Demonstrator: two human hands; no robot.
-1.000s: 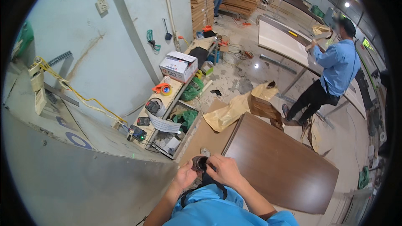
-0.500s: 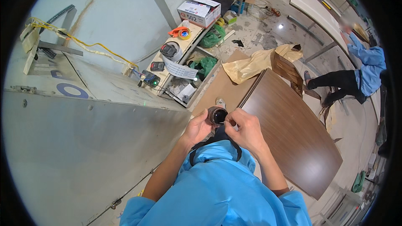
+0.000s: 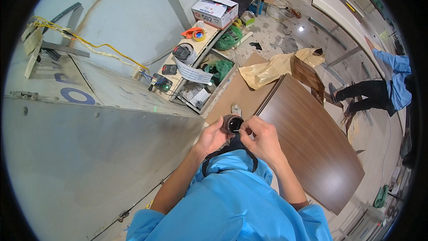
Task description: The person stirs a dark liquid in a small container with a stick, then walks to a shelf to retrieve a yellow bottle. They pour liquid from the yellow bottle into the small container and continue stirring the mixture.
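In front of my body, my left hand (image 3: 211, 137) is wrapped round a small round jar (image 3: 226, 125) with a brownish, stained outside. Its open mouth faces up and shows a dark inside. At the jar's right rim, my right hand (image 3: 262, 140) is closed in a pinch. A small light-coloured bit shows near those fingertips, too small to name. The rest of what the right fingers may hold is hidden.
A stack of brown wood-grain panels (image 3: 312, 147) lies to the right, with crumpled tan wrapping (image 3: 267, 69) beyond. On the left stands a large grey metal panel (image 3: 98, 160). A narrow bench (image 3: 203, 41) carries a carton (image 3: 215, 12) and batteries. Another person (image 3: 399, 82) stands at far right.
My hands and the jar stay almost in place, the right hand still at the rim. The other person at far right has shifted slightly to the right, legs and arm moved.
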